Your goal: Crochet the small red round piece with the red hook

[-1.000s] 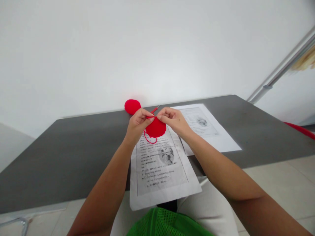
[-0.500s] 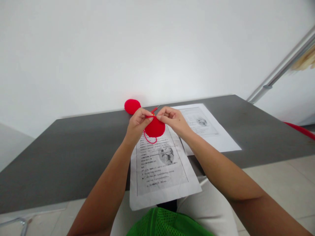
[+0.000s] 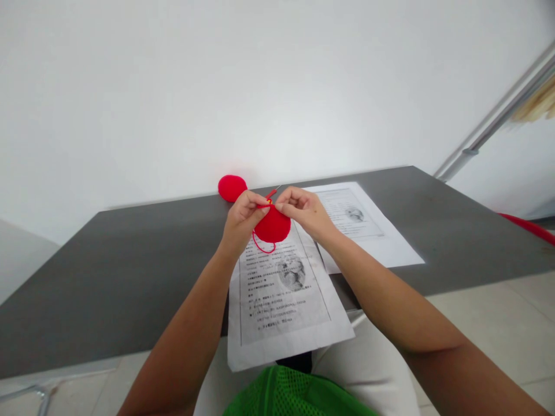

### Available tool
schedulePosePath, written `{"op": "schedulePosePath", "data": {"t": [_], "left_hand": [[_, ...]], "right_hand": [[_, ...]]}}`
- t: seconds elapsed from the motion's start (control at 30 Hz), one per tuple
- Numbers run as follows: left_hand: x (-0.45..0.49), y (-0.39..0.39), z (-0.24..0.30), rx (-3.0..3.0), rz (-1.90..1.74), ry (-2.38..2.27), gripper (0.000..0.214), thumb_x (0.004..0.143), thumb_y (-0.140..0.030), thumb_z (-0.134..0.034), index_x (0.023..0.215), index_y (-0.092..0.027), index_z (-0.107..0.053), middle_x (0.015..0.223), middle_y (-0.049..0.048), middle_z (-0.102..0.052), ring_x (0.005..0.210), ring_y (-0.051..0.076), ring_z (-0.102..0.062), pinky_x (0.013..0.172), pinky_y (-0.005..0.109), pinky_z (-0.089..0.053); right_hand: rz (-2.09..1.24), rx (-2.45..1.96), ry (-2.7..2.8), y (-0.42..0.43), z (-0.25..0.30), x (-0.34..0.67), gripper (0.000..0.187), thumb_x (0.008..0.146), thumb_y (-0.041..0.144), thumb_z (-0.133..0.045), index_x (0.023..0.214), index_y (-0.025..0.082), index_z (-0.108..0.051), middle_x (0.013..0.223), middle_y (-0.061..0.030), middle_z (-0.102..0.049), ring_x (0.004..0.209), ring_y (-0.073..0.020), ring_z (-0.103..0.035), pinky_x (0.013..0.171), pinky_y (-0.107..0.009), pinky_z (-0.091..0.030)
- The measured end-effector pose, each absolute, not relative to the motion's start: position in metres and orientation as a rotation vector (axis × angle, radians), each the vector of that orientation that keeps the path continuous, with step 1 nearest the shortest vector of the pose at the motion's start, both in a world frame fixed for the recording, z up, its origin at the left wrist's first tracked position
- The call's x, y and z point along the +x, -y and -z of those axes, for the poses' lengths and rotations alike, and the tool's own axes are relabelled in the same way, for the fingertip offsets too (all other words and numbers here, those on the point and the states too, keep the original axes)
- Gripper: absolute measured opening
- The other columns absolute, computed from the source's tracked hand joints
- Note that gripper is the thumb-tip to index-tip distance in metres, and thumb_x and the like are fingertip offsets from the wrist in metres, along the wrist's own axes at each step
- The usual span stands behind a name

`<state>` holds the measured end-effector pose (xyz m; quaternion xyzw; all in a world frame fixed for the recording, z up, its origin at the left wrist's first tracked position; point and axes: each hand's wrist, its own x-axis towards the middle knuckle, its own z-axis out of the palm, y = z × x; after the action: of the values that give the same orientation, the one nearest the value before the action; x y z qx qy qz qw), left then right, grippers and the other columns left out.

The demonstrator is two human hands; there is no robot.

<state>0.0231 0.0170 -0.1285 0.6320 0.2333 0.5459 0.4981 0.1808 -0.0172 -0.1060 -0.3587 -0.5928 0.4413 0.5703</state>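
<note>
A round red crochet piece (image 3: 273, 227) is held up over the papers between both hands. My left hand (image 3: 241, 222) pinches its upper left edge, fingers closed. My right hand (image 3: 304, 212) is closed on a thin crochet hook (image 3: 273, 192) with a red grip, its tip poking up and to the right above the piece. A loop of red yarn (image 3: 262, 248) hangs below the piece. A ball of red yarn (image 3: 232, 188) lies on the dark grey table (image 3: 130, 271) by the wall, just beyond my left hand.
A printed sheet (image 3: 281, 294) lies under my hands and overhangs the table's near edge; a second sheet (image 3: 364, 222) lies to its right. A green mesh item (image 3: 295, 396) rests on my lap. A metal rail (image 3: 494, 124) slants at the far right.
</note>
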Motion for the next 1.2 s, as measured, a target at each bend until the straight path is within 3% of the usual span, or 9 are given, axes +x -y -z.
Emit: {"op": "schedulePosePath", "data": {"t": [0.47, 0.87, 1.2], "left_hand": [[0.024, -0.011, 0.119, 1.671, -1.377, -0.613, 0.017, 0.074, -0.031, -0.071, 0.083, -0.02, -0.06, 0.082, 0.0016, -0.061, 0.078, 0.014, -0.058, 0.074, 0.026, -0.046], [0.026, -0.013, 0.123, 1.634, -1.354, -0.648, 0.017, 0.075, -0.034, -0.07, 0.079, -0.02, -0.062, 0.078, 0.0006, -0.061, 0.072, 0.013, -0.056, 0.068, 0.025, -0.044], [0.024, -0.014, 0.124, 1.581, -1.33, -0.506, 0.003, 0.083, -0.021, -0.062, 0.08, -0.02, -0.061, 0.085, -0.0017, -0.06, 0.081, 0.01, -0.053, 0.077, 0.024, -0.041]], "right_hand": [[-0.975, -0.855, 1.448, 0.016, 0.109, 0.182, 0.016, 0.074, 0.031, -0.063, 0.071, 0.016, -0.056, 0.066, 0.0015, -0.056, 0.059, -0.0096, -0.048, 0.056, -0.023, -0.037], [-0.539, -0.923, 1.69, 0.021, 0.107, 0.182, 0.007, 0.076, 0.017, -0.056, 0.069, 0.018, -0.056, 0.065, 0.0019, -0.057, 0.063, -0.0115, -0.05, 0.062, -0.026, -0.04], [-0.379, -0.901, 1.754, 0.027, 0.106, 0.183, 0.009, 0.08, 0.014, -0.054, 0.072, 0.018, -0.055, 0.069, -0.0011, -0.059, 0.065, -0.0124, -0.052, 0.065, -0.026, -0.042]]}}
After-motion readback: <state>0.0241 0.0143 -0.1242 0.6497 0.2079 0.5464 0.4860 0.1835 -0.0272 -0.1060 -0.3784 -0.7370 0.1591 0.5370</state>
